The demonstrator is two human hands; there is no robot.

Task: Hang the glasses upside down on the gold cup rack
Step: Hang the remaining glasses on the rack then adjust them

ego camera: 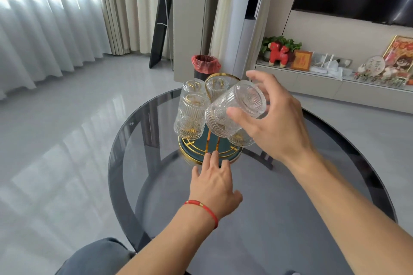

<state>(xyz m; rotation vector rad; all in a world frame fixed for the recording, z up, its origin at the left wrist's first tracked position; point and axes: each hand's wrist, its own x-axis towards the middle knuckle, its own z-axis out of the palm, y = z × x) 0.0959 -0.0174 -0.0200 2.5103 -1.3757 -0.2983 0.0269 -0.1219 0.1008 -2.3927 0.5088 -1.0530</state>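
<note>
Clear ribbed pressed-glass tumbler (234,111) is sitting in the right hand (274,123), tilted with its mouth pointing down-left and its thick base up-right, just above the round gold wire cup rack with the dark green base (210,154). Thumb is pressing the near wall, fingers are wrapping over the base end, so the right hand is closed on the tumbler. Left hand (214,183) is lying flat and empty, fingers spread narrow, fingertips touching the rack's gold rim as if steadying it on the round smoked-glass surface (279,196).

At least 3 matching glasses (190,116) are already hanging upside down on the rack, and a 4th rim is showing below the right hand.

Handling judgement: the tumbler is looking rigid, fairly weighty for its size, brittle. Embossed ribs are giving the fingers some bite, so slip risk is probably low if dry. Best hold is likely around the wall near the base, leaving the mouth free to slide over a peg. Neighbouring glasses are hanging close, so a knock against them is the main chipping risk; the glass surface underneath is also unforgiving if it drops.
</note>
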